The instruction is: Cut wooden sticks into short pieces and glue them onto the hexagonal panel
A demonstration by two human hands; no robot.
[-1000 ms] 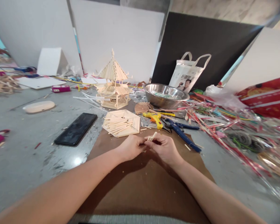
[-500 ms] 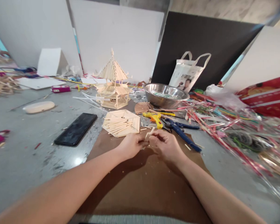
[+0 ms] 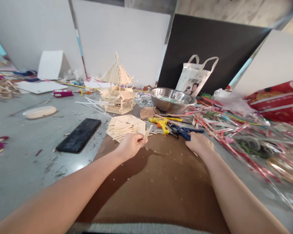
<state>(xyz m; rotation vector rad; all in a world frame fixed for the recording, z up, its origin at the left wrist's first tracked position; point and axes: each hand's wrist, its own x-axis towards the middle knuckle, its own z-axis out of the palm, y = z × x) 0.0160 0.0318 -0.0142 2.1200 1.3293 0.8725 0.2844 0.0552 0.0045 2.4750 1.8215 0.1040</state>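
Over the brown mat (image 3: 146, 195) spread on the gray counter (image 3: 26, 185), the left hand (image 3: 132, 145) has its grip pinched closed on a few short wooden sticks (image 3: 148, 131), while the right hand (image 3: 200, 143) lies over a handle of the blue pliers (image 3: 182, 131), its grip too hidden to tell how far it is closed. Just beyond are a hexagonal stick panel (image 3: 123, 124) and a yellow glue gun (image 3: 163, 125); farther back stand a metal bowl (image 3: 171, 107) and a stick-built pavilion (image 3: 117, 76).
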